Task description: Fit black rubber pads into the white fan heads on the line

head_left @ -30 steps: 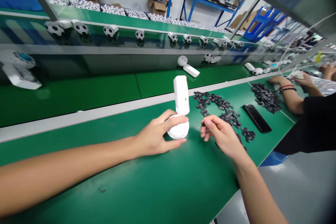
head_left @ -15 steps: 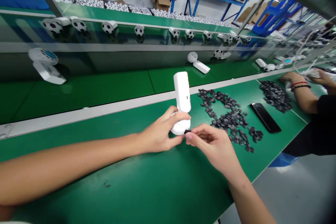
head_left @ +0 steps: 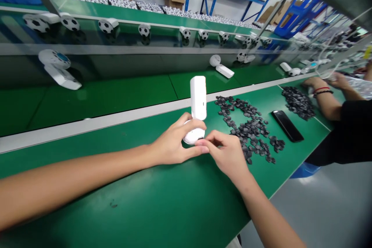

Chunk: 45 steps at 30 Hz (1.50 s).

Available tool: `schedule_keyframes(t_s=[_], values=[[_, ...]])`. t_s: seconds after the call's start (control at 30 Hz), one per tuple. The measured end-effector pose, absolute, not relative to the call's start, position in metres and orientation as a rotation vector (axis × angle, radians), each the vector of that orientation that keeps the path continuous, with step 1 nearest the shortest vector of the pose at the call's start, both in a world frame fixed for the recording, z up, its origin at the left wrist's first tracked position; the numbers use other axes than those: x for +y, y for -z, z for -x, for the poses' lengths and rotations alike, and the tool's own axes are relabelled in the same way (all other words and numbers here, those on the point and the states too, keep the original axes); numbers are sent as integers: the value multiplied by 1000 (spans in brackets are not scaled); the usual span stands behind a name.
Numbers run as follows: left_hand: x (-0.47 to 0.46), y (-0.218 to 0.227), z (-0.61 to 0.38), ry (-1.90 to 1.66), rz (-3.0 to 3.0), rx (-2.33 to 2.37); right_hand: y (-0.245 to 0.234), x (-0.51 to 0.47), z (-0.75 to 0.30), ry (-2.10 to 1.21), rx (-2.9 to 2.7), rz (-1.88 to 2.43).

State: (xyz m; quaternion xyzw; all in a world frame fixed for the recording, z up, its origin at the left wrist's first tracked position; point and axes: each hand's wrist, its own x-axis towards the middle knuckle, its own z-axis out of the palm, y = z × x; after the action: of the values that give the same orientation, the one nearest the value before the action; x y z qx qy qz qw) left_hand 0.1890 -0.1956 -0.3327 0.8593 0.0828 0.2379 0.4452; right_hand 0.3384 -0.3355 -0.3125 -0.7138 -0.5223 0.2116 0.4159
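Holding the white gadget (head_left: 198,97) upright in our left hand (head_left: 171,143), mid-frame, we're keeping our right hand (head_left: 225,153) in a narrow pinch at its round end, and we can't tell whether it's gripping anything. A loose grip could be letting it slip onto the green bench (head_left: 116,201). Black pieces (head_left: 247,131) are lying just right, a phone (head_left: 287,125) beyond, a co-worker's hands (head_left: 312,82) upper right, nothing blocking us.

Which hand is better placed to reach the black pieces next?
Probably the right hand: it sits right beside the black pieces, while the left hand is wrapped around the white device and would likely have to let go first.
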Motion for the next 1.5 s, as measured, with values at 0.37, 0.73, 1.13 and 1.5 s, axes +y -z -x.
schedule_keyframes(t_s=[0.37, 0.73, 1.13, 1.5], values=[[-186, 332, -188, -383, -1718, 295, 323, -316, -448, 31, -1511, 2260], [-186, 332, -188, -437, -1791, 271, 325, -296, -454, -76, -1497, 2141], [-186, 339, -193, -551, -1859, 363, 297, -324, -399, -803, -969, 1630], [-185, 336, -193, -517, -1823, 284, 292, -333, -381, -864, -1178, 1692]])
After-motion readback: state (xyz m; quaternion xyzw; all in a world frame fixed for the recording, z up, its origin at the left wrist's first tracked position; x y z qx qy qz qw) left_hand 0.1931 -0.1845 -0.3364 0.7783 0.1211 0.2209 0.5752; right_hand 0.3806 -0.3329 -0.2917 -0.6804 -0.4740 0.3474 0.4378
